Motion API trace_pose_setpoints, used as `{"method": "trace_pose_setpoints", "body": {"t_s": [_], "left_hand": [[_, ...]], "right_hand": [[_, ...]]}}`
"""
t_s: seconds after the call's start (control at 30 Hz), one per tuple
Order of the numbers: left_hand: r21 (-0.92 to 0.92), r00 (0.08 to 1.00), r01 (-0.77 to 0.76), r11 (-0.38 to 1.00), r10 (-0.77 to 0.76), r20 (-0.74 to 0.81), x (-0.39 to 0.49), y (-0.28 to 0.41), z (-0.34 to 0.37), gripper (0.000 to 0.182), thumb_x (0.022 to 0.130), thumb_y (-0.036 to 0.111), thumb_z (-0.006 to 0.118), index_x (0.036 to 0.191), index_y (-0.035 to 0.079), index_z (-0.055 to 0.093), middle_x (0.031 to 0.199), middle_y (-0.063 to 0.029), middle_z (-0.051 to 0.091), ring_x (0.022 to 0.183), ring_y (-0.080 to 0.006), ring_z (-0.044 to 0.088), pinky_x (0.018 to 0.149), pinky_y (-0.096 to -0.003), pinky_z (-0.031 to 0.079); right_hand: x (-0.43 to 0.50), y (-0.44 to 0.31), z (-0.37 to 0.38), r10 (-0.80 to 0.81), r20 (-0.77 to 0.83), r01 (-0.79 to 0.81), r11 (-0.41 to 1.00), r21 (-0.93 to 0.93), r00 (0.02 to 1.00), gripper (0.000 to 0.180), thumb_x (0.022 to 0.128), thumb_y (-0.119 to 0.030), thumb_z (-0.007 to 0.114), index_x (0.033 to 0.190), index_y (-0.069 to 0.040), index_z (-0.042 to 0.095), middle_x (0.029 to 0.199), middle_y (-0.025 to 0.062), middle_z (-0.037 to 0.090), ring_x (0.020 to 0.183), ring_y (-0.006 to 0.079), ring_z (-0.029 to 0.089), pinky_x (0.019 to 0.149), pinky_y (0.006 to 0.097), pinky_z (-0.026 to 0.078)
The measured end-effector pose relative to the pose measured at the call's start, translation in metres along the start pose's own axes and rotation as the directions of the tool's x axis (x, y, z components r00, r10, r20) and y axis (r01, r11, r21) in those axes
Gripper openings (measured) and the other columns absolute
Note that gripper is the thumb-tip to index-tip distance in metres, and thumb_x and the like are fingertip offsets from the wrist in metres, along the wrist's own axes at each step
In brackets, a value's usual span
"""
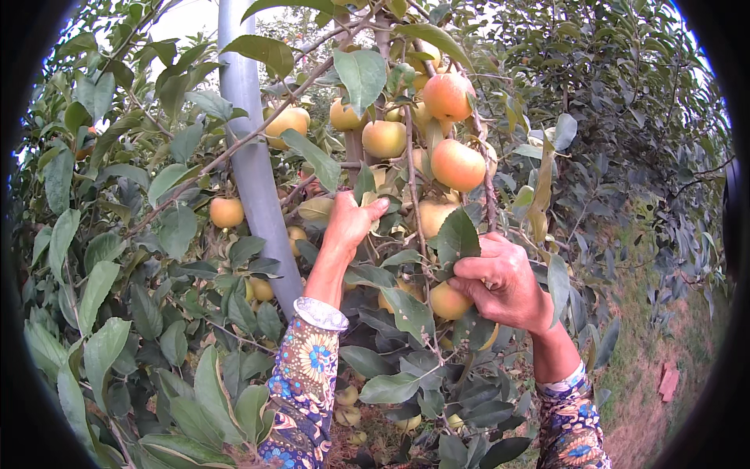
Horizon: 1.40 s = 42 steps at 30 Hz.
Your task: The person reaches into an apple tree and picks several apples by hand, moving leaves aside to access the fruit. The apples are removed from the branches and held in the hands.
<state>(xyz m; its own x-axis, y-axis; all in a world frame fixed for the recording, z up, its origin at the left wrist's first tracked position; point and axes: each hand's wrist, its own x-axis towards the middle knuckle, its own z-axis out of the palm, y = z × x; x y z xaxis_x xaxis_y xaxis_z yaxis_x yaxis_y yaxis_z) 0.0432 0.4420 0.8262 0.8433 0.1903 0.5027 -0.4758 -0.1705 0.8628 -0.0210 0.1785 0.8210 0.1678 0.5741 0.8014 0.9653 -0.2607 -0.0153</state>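
Observation:
Both my hands are in among the fruit and leaves of an apple tree. My right hand (501, 281) pinches an apple leaf (458, 237) between thumb and forefinger, just above a yellow-orange apple (450, 301). My left hand (354, 220) is raised at the centre, its thumb pointing right and its other fingers partly hidden by leaves; whether it holds anything does not show. Above and between the hands hang several apples, among them a pink-orange one (458, 165), a redder one (449, 97) and a yellow one (384, 139). Another apple (435, 217) hangs right of my left hand.
A grey pole (252, 158) rises left of my left arm. A thin branch (234, 146) slants across it, and a small apple (227, 212) hangs beside it. Dense leaves surround both arms. Several apples (347, 415) show low down near the grass. A reddish block (668, 382) lies on the ground at right.

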Motion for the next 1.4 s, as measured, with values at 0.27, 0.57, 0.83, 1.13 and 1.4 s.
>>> {"method": "trace_pose_setpoints", "body": {"t_s": [0.27, 0.57, 0.83, 1.13, 1.4], "left_hand": [[-0.547, 0.993, -0.008, 0.837, 0.074, 0.097, 0.004, 0.014, 0.026, 0.033, 0.084, 0.012, 0.076, 0.112, 0.006, 0.058, 0.086, -0.0022, 0.063, 0.065, -0.0124, 0.061, 0.045, -0.025, 0.045], [-0.635, 0.998, -0.022, 0.772, 0.057, 0.035, 0.03, -0.001, 0.045, 0.015, 0.082, 0.004, 0.075, 0.094, 0.007, 0.067, 0.074, 0.0004, 0.064, 0.056, -0.0085, 0.054, 0.047, -0.024, 0.042], [-0.292, 0.997, -0.04, 0.955, 0.056, 0.046, 0.024, -0.013, 0.03, 0.036, 0.081, 0.0, 0.071, 0.116, -0.005, 0.065, 0.095, -0.0086, 0.071, 0.077, -0.014, 0.065, 0.069, -0.0284, 0.051], [0.42, 0.996, -0.06, 0.905, 0.024, 0.089, 0.004, -0.037, 0.025, 0.042, 0.074, 0.01, 0.075, 0.113, -0.004, 0.067, 0.102, -0.0206, 0.072, 0.093, -0.0278, 0.069, 0.086, -0.0393, 0.05], [-0.51, 0.993, -0.081, 0.856, 0.025, -0.117, 0.008, 0.008, 0.049, 0.035, 0.087, 0.031, 0.075, 0.11, 0.008, 0.06, 0.093, -0.0018, 0.061, 0.074, -0.0134, 0.06, 0.052, -0.0274, 0.049]], "right_hand": [[0.001, 0.0, 0.004, 0.026, 0.017, -0.027, 0.999, 0.031, 1.0, 0.006, 0.072, -0.004, 0.07, 0.075, -0.007, 0.066, 0.063, 0.0075, 0.05, 0.062, 0.0282, 0.051, 0.064, 0.038, 0.041], [-0.003, 0.004, -0.011, 0.046, -0.003, -0.045, 0.998, 0.04, 0.999, 0.011, 0.069, -0.001, 0.073, 0.074, -0.004, 0.064, 0.069, 0.0094, 0.059, 0.069, 0.0296, 0.058, 0.066, 0.0374, 0.043], [-0.011, 0.007, -0.019, 0.141, 0.013, -0.142, 0.988, 0.058, 0.99, 0.015, 0.066, 0.004, 0.073, 0.077, -0.003, 0.067, 0.077, 0.0109, 0.065, 0.075, 0.0323, 0.062, 0.071, 0.0382, 0.047], [-0.015, 0.013, -0.022, 0.151, 0.028, -0.153, 0.987, 0.05, 0.988, 0.015, 0.065, 0.003, 0.074, 0.076, -0.003, 0.066, 0.076, 0.0103, 0.064, 0.073, 0.0326, 0.06, 0.069, 0.0389, 0.047], [-0.015, 0.017, -0.02, 0.133, 0.067, -0.137, 0.989, 0.055, 0.989, 0.014, 0.066, 0.0, 0.077, 0.074, -0.004, 0.066, 0.076, 0.0105, 0.064, 0.073, 0.0322, 0.06, 0.064, 0.0378, 0.047]]}}
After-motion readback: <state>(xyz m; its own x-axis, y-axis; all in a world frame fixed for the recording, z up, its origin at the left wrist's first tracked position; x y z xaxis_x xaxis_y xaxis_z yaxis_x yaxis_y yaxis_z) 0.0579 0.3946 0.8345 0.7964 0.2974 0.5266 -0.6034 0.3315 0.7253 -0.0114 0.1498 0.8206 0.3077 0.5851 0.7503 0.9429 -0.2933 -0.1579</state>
